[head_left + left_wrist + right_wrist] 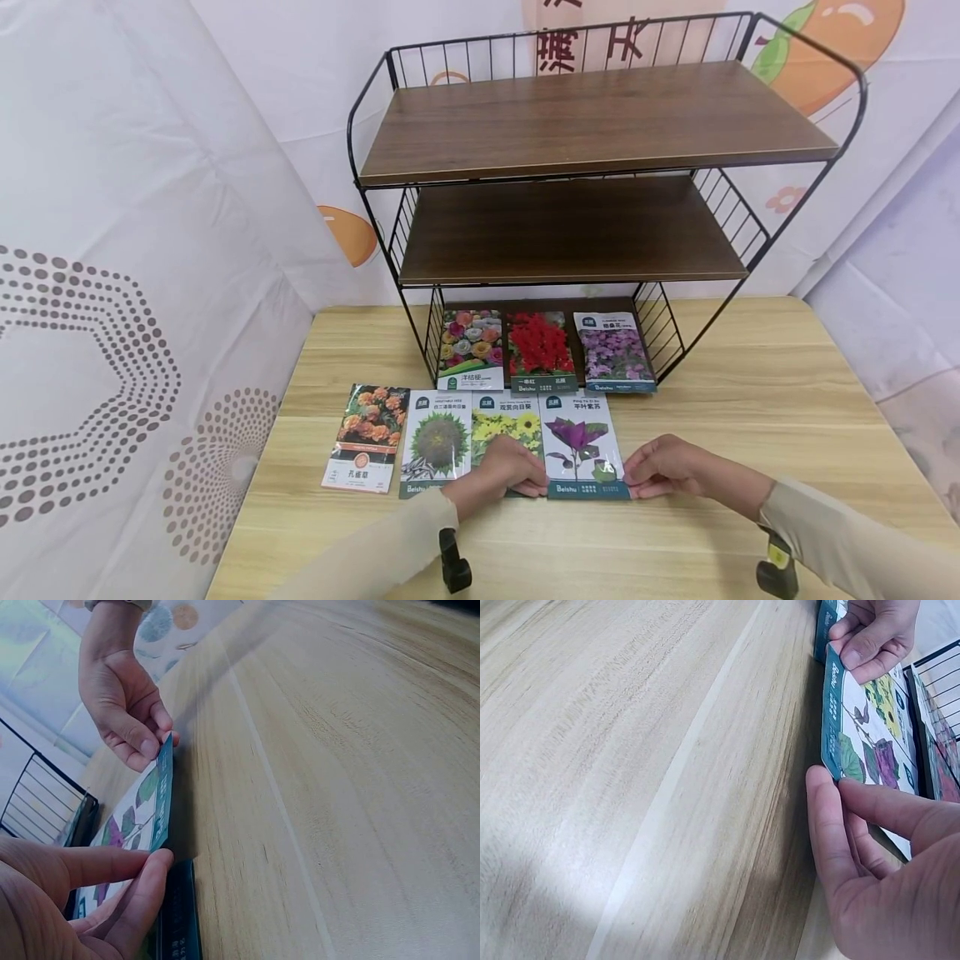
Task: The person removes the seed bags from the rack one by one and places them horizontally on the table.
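A seed packet with a purple-leaved plant [576,442] is pinched at its two near corners. My left hand [510,467] holds the left corner between thumb and finger; my right hand [663,468] grips the right corner the same way. In the left wrist view the packet's green bottom edge [163,799] is raised above the wood. Partly covered by my left hand is the yellow-flower packet [498,423]. Left of it lie a sunflower-head packet [437,442] and, slightly tilted, an orange-flower packet [367,437].
A black wire rack with brown shelves [577,229] stands behind. On its bottom level lean a mixed-rose-like flower packet [472,342], a red-flower packet [542,346] and a purple-flower packet [615,350]. The wooden table [787,400] extends to both sides, with white printed cloth [150,167] around it.
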A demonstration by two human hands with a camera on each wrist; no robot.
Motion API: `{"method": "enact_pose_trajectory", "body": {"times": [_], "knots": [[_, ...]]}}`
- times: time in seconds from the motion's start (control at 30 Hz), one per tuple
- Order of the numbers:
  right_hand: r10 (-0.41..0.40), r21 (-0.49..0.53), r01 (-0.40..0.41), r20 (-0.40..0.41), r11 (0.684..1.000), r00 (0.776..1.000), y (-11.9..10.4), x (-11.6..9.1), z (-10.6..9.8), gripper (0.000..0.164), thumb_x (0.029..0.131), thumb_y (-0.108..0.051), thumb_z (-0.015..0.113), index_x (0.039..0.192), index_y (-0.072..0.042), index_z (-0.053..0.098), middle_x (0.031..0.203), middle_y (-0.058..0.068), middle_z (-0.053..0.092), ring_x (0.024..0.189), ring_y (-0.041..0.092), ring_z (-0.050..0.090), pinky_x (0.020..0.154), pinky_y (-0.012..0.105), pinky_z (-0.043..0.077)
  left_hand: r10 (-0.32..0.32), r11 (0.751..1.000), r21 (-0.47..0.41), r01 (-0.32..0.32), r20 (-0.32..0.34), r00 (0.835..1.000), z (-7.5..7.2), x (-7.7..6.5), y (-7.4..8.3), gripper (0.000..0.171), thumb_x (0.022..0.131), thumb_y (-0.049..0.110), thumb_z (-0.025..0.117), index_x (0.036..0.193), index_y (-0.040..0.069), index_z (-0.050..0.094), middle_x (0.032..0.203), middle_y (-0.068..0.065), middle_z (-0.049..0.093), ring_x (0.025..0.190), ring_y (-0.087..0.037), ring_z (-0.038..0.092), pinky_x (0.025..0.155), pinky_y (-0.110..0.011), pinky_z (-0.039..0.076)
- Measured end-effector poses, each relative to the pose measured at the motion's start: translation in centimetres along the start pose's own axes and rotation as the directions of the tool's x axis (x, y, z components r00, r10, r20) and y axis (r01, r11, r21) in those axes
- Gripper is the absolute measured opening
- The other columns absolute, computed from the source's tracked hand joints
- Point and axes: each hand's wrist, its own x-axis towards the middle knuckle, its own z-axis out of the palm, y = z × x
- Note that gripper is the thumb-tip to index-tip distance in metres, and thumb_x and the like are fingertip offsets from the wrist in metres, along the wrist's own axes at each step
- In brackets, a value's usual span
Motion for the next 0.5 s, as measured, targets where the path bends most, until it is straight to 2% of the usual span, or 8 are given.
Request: {"method": "enact_pose_trajectory", "body": {"times": [0.5], "knots": [[-0.002, -0.008, 0.002, -0.012, 1.0, 1.0, -0.43, -0.47, -0.14, 0.015, 0.091, 0.007, 0.065, 0.104, 0.013, 0.068, 0.08, 0.009, 0.075, 0.071, 0.013, 0.074, 0.07, 0.025, 0.066, -0.013, 0.998, 0.069, 0.013, 0.002, 1.0, 0.15, -0.09, 0.81, 0.009, 0.075, -0.009, 0.082, 0.078, -0.003, 0.076, 0.066, -0.014, 0.074, 0.06, -0.023, 0.076, 0.053, -0.027, 0.064]]}}
